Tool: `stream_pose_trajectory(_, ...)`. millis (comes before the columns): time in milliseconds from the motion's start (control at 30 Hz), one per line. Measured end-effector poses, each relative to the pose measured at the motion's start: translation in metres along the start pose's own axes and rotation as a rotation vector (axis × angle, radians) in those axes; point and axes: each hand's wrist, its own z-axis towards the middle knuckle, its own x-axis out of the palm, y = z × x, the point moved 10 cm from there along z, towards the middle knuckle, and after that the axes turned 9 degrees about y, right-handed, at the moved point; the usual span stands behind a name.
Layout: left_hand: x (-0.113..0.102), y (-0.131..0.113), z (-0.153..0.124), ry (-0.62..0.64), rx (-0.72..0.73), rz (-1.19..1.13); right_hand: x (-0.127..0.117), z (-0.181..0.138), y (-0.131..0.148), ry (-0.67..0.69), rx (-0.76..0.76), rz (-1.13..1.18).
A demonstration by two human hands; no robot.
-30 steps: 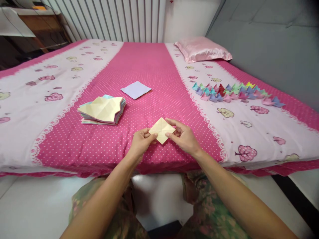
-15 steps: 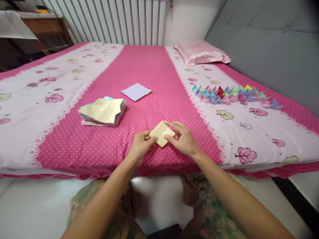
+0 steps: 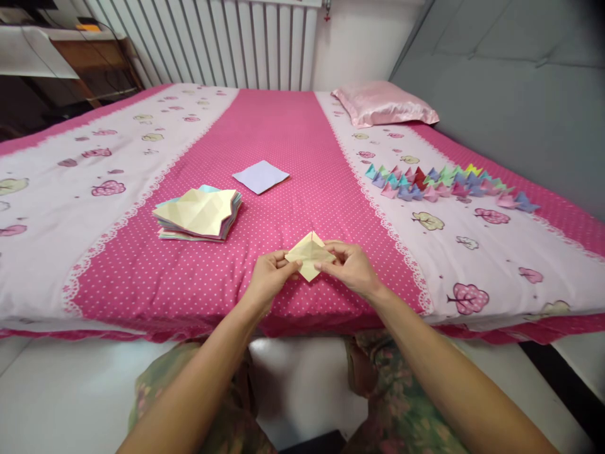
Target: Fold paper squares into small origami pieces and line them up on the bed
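Change: the yellow paper (image 3: 309, 255) now rises to a peak at its far corner; the right hand (image 3: 352, 268), fingers spread before, has drawn in on it.
Bed (image 3: 293, 145): pink dotted sheet.
Pillow (image 3: 382, 104): pink, far off at 1 o'clock.
Folded pieces (image 3: 444, 181): coloured row, 2 o'clock of the hands, well apart.
Stack (image 3: 198, 213): creased sheets, 10 o'clock.
Lavender sheet (image 3: 261, 176): flat, 11 o'clock.
Left hand (image 3: 269, 277): pinches the paper's 9 o'clock corner.
Right hand: fingers curled, pinches the 3 o'clock corner.
Yellow paper: between both hands, near the bed's front edge; long axis 9 to 3; each hand equally near.
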Motion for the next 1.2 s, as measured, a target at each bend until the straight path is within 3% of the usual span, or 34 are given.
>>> stream_pose_trajectory(100, 0.0, -0.001, -0.001, -0.006, -0.001, 0.003, 0.007, 0.0, -0.005, 0.064, 0.04, 0.055)
stream_pose_trajectory(467, 0.006, 0.005, -0.003, 0.052, -0.062, 0.021, 0.011, 0.0, -0.002, 0.065, 0.012, 0.24)
stream_pose_trajectory(833, 0.007, 0.014, -0.002, 0.074, -0.188, -0.195, 0.002, -0.001, 0.007, 0.019, -0.035, 0.012)
stream_pose_trajectory(1200, 0.011, 0.015, -0.002, 0.096, -0.211, -0.188, 0.002, -0.003, 0.016, 0.012, -0.056, -0.11)
